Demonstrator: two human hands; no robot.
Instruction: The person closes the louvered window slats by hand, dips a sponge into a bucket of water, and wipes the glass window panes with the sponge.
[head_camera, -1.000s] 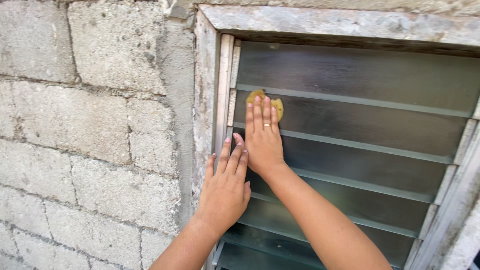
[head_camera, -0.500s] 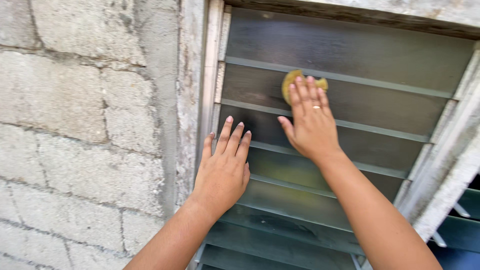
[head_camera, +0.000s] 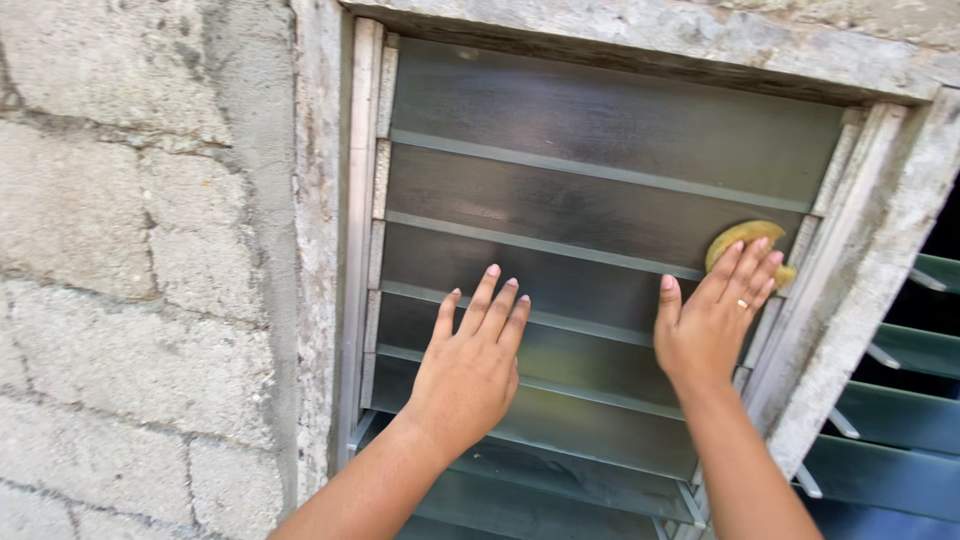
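right hand | flat, yellow sponge pressed under fingers on louvre pane, far right by frame | left hand | spread flat on lower pane, nothing held

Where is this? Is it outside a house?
Probably outside a house or similar building: a rough concrete block wall, a louvred glass window in it, and the right hand pressing a yellow sponge on a slat.

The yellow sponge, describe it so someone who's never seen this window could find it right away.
Start at the louvred glass window set in the grey block wall. Follow the second slat from the top to its right end, by the frame. There, under the fingers of the right hand, sits the sponge, the only yellow, rounded thing among grey slats.
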